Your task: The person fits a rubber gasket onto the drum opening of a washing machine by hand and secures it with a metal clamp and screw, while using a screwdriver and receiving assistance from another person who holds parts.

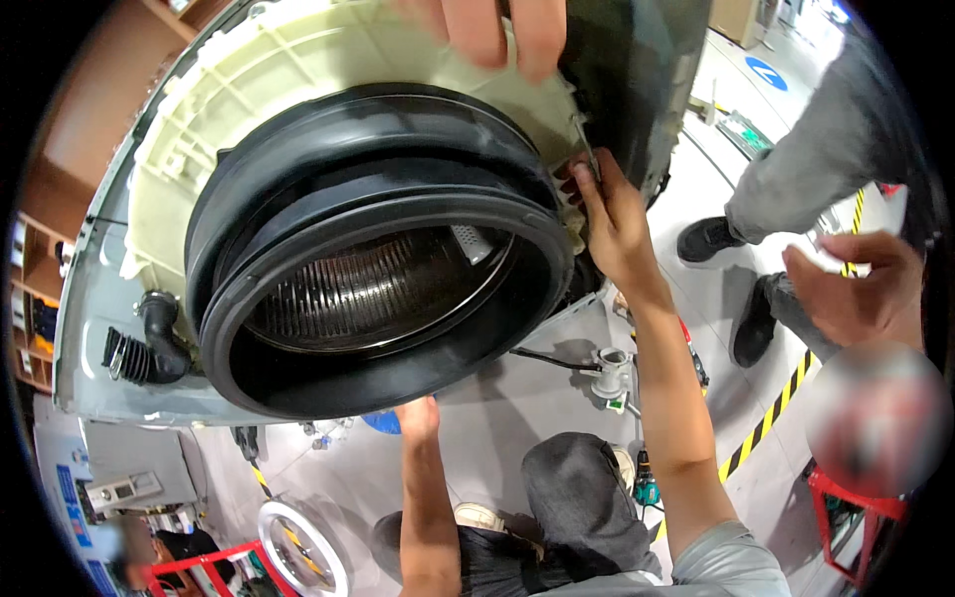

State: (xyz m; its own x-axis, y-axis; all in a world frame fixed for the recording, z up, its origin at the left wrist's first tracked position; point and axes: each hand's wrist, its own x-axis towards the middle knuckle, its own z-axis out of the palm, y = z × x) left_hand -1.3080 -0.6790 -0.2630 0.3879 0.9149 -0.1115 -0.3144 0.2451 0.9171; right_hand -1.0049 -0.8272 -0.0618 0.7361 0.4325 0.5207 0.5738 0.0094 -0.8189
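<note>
A pale plastic drum housing [159, 179] carries a large black rubber gasket [219, 289] around a ribbed steel drum [348, 289], inside a grey cabinet [92, 328]. My right hand [615, 219] pinches a thin metal piece [590, 149] at the housing's right edge. My left hand [420, 416] reaches up under the gasket's lower side, its fingers hidden. A bent black hose [159, 338] hangs at lower left. A co-worker's fingers [487, 35] hang over the housing's top.
A co-worker's hand [856, 289] and shoes [706, 241] are at right. A white ring [275, 515], a pump-like part [612, 373], a drill [647, 488] and red frames [199, 567] are on the floor. Yellow-black tape [771, 413] crosses it. Wooden shelves [38, 249] stand left.
</note>
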